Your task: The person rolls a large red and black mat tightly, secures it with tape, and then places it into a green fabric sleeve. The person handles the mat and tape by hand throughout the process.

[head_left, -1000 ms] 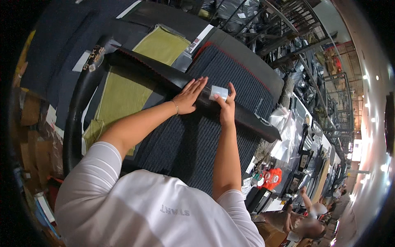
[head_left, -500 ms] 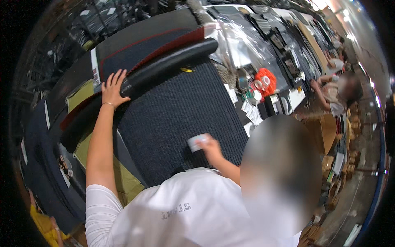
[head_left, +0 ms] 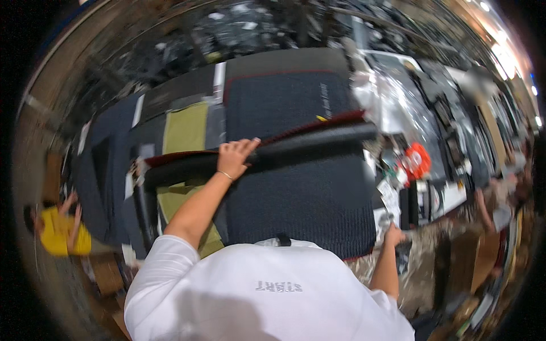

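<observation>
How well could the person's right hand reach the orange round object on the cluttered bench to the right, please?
Probably yes: the right hand hangs at the dark ribbed mat's right edge, below the orange round object, with only small clutter between, though blur hides detail.

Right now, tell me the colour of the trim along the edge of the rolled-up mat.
Red, along the upper edge of the dark rolled mat under the left hand; head view.

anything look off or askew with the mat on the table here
The dark mat does not lie flat: its far part is folded into a roll, red edge showing, with the left hand on it. The right hand is off the table's side.
</observation>
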Available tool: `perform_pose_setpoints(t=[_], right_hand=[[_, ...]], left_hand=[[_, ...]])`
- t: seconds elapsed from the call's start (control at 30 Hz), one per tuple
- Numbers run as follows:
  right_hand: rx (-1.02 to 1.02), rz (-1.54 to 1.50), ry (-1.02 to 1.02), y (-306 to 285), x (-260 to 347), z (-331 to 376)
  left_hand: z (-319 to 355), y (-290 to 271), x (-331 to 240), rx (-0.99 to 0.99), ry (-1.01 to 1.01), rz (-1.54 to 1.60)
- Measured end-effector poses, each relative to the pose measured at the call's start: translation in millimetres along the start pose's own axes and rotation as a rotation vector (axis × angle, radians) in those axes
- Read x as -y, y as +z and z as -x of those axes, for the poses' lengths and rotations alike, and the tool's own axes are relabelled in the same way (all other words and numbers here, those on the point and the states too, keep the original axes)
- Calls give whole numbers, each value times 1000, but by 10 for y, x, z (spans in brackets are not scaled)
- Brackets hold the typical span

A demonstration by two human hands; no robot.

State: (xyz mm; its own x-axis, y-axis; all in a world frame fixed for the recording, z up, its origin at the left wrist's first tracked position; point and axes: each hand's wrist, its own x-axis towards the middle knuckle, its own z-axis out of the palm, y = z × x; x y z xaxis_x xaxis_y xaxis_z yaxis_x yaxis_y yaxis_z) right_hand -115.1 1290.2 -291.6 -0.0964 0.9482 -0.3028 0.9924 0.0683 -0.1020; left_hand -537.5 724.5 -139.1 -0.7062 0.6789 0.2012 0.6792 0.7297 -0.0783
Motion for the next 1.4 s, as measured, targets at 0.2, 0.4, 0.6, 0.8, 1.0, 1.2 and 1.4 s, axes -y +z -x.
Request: perform_pose_setpoints(t=[0.2, 0.4, 0.6, 0.8, 1.0, 1.2, 1.4], right_hand=[[-360, -293, -1250, -1244, 1598, 2583], [-49, 418, -1678, -1303, 2042, 4309], [-11, 228, -1594, -1011, 1821, 3928], [211, -52, -1613, -326, 1322, 3240], [561, -121, -1428, -238, 1580, 3036], [654, -167, -1448, -163, 1674, 2871], [534, 15, -1361, -254, 1922, 3398]], left_hand=[[1160, -559, -408, 39, 18, 251], [1272, -964, -1037, 39, 286, 310], [1628, -857, -1391, -338, 44, 402], [2968, -276, -891, -405, -653, 563], [4698, -392, -642, 118, -884, 349], [4957, -116, -691, 172, -647, 32], [4623, -495, -141, 163, -926, 650]])
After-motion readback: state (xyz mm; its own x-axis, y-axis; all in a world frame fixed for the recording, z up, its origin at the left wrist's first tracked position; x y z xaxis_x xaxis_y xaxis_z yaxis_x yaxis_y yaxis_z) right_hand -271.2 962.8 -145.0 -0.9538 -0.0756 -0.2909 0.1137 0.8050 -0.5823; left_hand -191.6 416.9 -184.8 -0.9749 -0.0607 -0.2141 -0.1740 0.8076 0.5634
